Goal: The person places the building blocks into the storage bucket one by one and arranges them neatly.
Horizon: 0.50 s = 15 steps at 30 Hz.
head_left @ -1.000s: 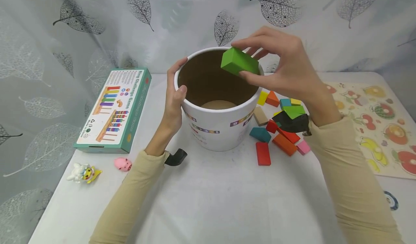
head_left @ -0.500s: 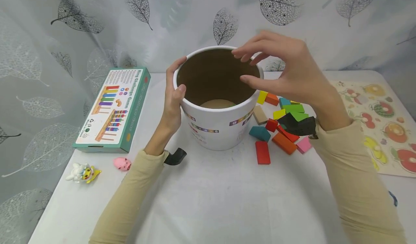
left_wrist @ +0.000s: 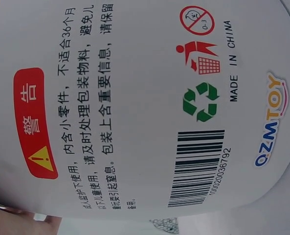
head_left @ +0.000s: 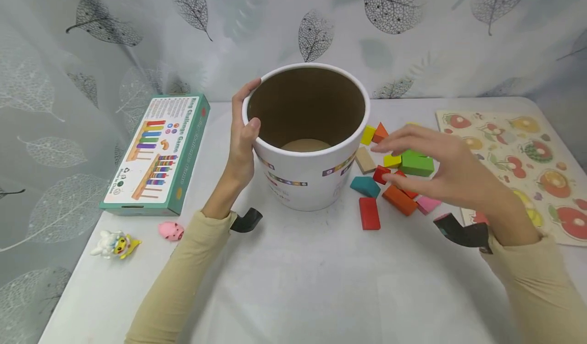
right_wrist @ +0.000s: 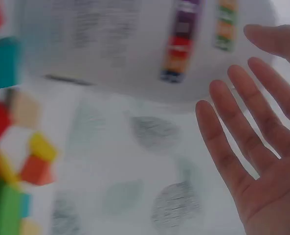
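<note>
A white bucket [head_left: 304,191] with printed labels stands upright on the table. My left hand [head_left: 240,145] holds its left side at the rim, thumb over the edge. The left wrist view is filled by the bucket's outer wall [left_wrist: 135,107]. Right of the bucket, my right hand [head_left: 442,168] hovers near a pile of wooden blocks, fingers spread and nothing between them. The pile includes a green block [head_left: 417,165], a red block [head_left: 369,213], a teal block [head_left: 365,186] and an orange block [head_left: 399,200]. The right wrist view shows the hand's fingers [right_wrist: 247,127] apart.
A green game box [head_left: 156,155] lies at the left, with a pink pig figure [head_left: 170,230] and a white-and-yellow figure [head_left: 116,244] in front. A fruit puzzle board [head_left: 518,155] lies at the right. A leaf-patterned curtain [head_left: 275,23] hangs behind.
My right hand has let go of a green block over the bucket's opening, then moved right and down toward the pile. My left hand has stayed on the rim.
</note>
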Each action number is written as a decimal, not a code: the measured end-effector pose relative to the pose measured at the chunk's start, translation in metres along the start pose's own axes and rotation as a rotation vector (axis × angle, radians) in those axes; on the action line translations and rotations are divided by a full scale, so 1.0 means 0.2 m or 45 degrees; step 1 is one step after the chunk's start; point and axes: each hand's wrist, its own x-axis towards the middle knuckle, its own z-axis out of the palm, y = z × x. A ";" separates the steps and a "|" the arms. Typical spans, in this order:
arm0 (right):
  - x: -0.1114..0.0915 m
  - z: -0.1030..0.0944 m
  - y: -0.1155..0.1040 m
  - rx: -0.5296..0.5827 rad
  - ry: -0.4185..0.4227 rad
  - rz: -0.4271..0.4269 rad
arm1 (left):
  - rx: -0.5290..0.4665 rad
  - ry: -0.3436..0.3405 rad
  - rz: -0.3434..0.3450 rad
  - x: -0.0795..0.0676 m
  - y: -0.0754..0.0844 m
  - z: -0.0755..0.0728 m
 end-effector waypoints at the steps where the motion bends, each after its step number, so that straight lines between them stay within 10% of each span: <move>1: -0.04 0.02 0.02 -0.002 -0.030 0.034 | 0.003 0.001 0.001 0.00 0.00 0.00; 15: -0.27 0.28 0.16 -0.072 -0.517 0.396 | 0.000 0.000 0.006 0.00 0.00 0.00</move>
